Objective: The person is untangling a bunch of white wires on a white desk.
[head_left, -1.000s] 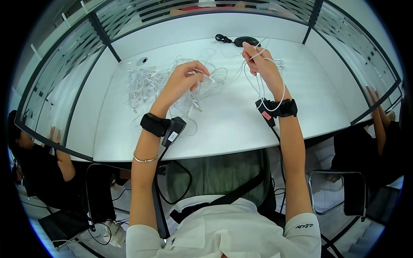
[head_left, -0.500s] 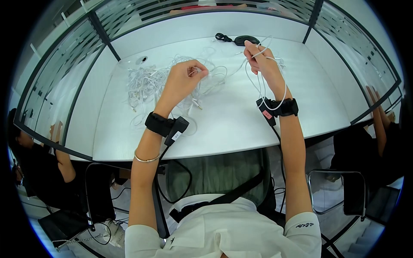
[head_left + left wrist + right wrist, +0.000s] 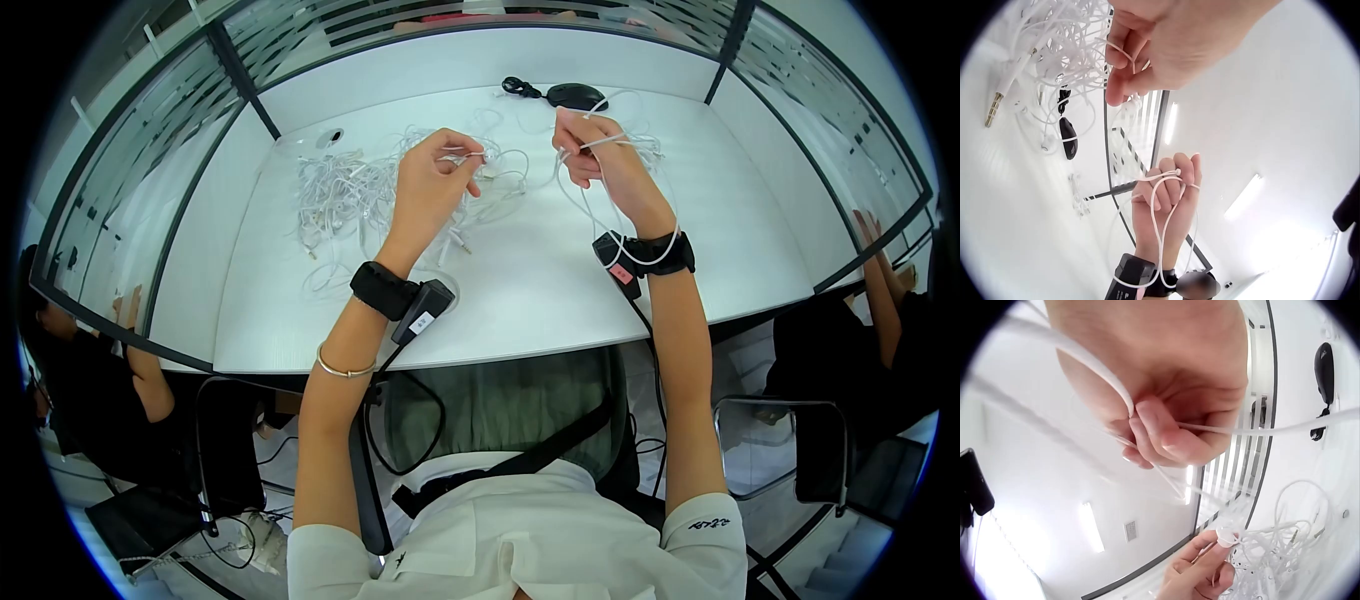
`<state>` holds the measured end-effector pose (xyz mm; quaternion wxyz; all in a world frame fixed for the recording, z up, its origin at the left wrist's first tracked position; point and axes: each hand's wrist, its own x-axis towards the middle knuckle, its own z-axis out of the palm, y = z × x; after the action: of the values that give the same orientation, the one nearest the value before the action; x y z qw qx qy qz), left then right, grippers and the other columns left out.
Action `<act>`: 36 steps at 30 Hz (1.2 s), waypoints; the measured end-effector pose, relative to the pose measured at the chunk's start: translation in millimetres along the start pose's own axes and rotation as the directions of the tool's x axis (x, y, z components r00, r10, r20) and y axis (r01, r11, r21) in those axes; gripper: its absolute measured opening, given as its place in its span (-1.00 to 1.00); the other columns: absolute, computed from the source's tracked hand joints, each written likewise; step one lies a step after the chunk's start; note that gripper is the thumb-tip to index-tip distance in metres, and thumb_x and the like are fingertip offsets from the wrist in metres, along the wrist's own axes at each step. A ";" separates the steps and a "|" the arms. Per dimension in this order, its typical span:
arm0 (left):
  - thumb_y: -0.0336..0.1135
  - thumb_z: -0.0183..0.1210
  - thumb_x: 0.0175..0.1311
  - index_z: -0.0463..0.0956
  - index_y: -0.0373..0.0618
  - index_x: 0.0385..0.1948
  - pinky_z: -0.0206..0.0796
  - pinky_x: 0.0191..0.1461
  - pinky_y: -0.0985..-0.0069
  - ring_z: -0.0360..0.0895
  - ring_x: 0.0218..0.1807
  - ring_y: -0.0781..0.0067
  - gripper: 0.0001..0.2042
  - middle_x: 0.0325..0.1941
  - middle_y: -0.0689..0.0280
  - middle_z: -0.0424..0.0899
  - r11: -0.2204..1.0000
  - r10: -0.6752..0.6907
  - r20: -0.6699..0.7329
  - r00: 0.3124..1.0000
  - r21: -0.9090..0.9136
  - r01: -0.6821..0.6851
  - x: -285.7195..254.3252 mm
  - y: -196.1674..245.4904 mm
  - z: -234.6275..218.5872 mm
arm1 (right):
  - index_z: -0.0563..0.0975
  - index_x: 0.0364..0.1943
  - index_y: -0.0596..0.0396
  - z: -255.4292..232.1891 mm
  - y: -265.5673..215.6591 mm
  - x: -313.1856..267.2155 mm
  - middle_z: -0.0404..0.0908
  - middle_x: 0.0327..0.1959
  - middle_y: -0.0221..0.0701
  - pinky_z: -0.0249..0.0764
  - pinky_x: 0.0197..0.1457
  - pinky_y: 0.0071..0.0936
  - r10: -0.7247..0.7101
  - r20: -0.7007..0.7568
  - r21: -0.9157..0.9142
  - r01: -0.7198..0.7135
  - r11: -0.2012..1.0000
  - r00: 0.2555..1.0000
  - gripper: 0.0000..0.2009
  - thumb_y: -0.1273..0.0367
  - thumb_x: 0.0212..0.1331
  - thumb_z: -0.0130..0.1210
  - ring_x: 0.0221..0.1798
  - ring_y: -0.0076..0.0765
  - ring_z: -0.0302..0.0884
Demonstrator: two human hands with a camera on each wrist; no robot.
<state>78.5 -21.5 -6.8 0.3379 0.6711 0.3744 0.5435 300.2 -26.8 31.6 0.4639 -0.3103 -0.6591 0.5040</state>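
Up above the desk (image 3: pixel 560 290), a white earphone cable (image 3: pixel 606 205) runs between both raised hands, held clear of the surface, probably so it can be drawn free of the rest. The right hand (image 3: pixel 592 152) has its fingers curled round the cable, with loops hanging down past the wrist strap (image 3: pixel 655 252). The left hand (image 3: pixel 432 182) pinches the earbud end (image 3: pixel 1227 537) between thumb and fingertips. Just beneath the left hand lies a tangled heap of white earphones (image 3: pixel 345 195), jack plugs sticking out. A black mouse (image 3: pixel 575 95) sits beyond the hands, near the desk's far edge.
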 end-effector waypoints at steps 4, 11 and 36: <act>-0.53 0.14 0.14 0.52 -0.35 -0.36 0.38 -0.48 0.65 0.61 -0.55 0.44 -0.92 -0.35 0.12 0.65 0.995 -0.063 -0.070 0.996 -0.087 0.057 0.2 7.1 1.2 | 0.23 -0.67 -0.02 2.3 -7.9 -5.1 0.10 -0.70 -0.64 0.03 -0.60 -0.66 0.100 0.190 -0.079 -0.087 0.993 0.977 -0.57 0.11 0.34 -0.12 -0.70 -0.73 -0.06; -0.54 0.15 0.13 0.52 -0.35 -0.40 0.34 -0.52 0.67 0.60 -0.57 0.46 -0.93 -0.35 0.11 0.66 0.996 -0.062 -0.140 0.988 -0.071 0.053 -0.8 8.0 3.8 | 0.28 -0.71 -0.02 18.8 0.1 -6.3 0.22 -0.74 -0.62 0.03 -0.61 -0.65 0.338 0.524 -0.384 -0.138 0.913 0.782 -0.50 -0.03 0.28 -0.08 -0.72 -0.71 0.04; -0.48 0.22 0.06 0.56 -0.24 -0.48 0.23 -0.55 0.66 0.48 -0.64 0.67 -0.95 -0.49 0.30 0.65 0.967 0.126 -0.225 0.966 0.243 -0.069 -4.7 -1.6 14.4 | 0.61 -0.20 0.02 24.8 20.8 5.8 0.26 -0.65 -0.63 0.15 -0.58 -0.68 0.148 0.156 -0.287 -0.099 0.953 0.977 -0.64 0.08 0.29 -0.08 -0.61 -0.73 0.14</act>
<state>91.8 -25.4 -13.0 0.1818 0.6536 0.4398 0.5885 273.9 -24.8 12.0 0.3232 -0.3674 -0.7408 0.4601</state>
